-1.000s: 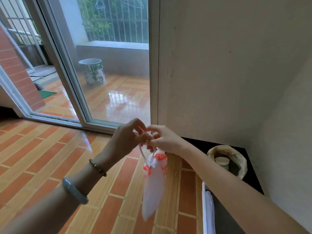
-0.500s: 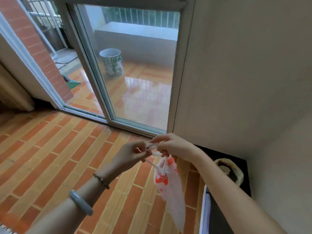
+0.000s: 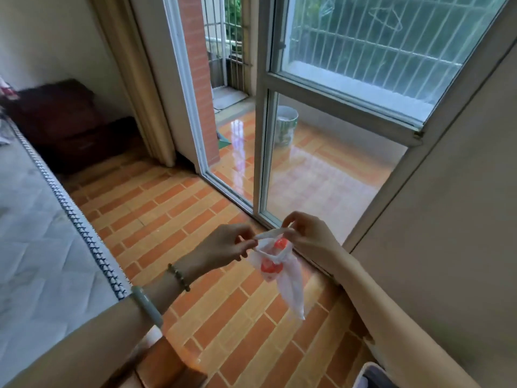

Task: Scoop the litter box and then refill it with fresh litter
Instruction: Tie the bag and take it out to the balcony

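A small white plastic bag [image 3: 291,287] with red print hangs in the air between my hands, above the tiled floor. My left hand [image 3: 223,243] pinches one of the bag's handles from the left. My right hand [image 3: 310,236] pinches the other handle from the right, with the thumb and fingers curled over it. The handles are pulled taut between the two hands. A white rim of the litter box [image 3: 366,373] shows at the bottom right edge; its inside is out of view.
A mattress [image 3: 36,247] runs along the left. A sliding glass door [image 3: 321,169] stands ahead, part open on its left side, with a wet balcony and a bucket [image 3: 285,126] behind it. A beige wall [image 3: 447,219] rises on the right. Orange brick tiles [image 3: 173,214] cover the floor.
The camera has swung left and up, so the mattress has come into view and the litter sack in the corner has left it. Both hands still hold the bag's handles, now further apart.
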{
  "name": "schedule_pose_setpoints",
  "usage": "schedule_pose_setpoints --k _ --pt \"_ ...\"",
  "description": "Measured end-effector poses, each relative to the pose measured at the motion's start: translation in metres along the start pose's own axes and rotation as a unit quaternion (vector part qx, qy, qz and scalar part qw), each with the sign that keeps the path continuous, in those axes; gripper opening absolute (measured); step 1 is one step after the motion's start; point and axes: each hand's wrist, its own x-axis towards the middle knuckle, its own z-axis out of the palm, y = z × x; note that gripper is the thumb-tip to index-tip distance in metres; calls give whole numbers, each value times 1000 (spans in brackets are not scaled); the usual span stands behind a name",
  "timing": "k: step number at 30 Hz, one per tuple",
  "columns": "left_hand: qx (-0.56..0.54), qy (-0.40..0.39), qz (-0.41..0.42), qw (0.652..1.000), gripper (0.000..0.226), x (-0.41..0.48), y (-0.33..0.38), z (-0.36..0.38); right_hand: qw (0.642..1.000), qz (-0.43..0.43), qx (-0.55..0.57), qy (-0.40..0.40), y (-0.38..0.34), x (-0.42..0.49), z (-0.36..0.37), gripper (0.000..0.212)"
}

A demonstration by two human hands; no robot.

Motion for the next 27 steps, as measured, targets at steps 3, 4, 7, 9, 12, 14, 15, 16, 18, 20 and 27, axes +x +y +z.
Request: schedule_pose_setpoints --k 3,4,7,9,12,14,15,16,18,20,27 --pt "26 52 -2 998 4 6 -5 -43 998 -43 37 19 -36 35 3 18" --pt "28 69 -11 997 4 11 -10 -55 997 -52 52 25 -45 47 5 21" --pt "34 107 -40 993 4 27 -25 -87 995 -72 57 46 -60 83 14 25" --pt "39 124 -53 990 5 41 -38 -103 994 -85 55 44 -65 108 19 24" --pt "48 146 -65 986 3 67 -55 -123 993 -96 56 41 -70 148 24 22" --pt "53 157 -71 984 3 88 -68 -137 993 -99 49 32 -71 179 26 18" --pt "48 164 -75 982 3 98 -75 -145 993 -105 42 29 -73 196 26 16" --pt "41 171 -78 981 4 109 -82 -154 992 -116 33 26 -73 214 26 14" --pt "39 179 -75 980 6 134 -97 -174 990 -138 19 11 -75 251 24 14" --pt "42 178 -72 980 5 161 -110 -196 989 -150 8 -4 -79 289 20 17" --pt "28 206 -96 973 4 248 -151 -266 986 -161 24 -30 -100 427 17 18"
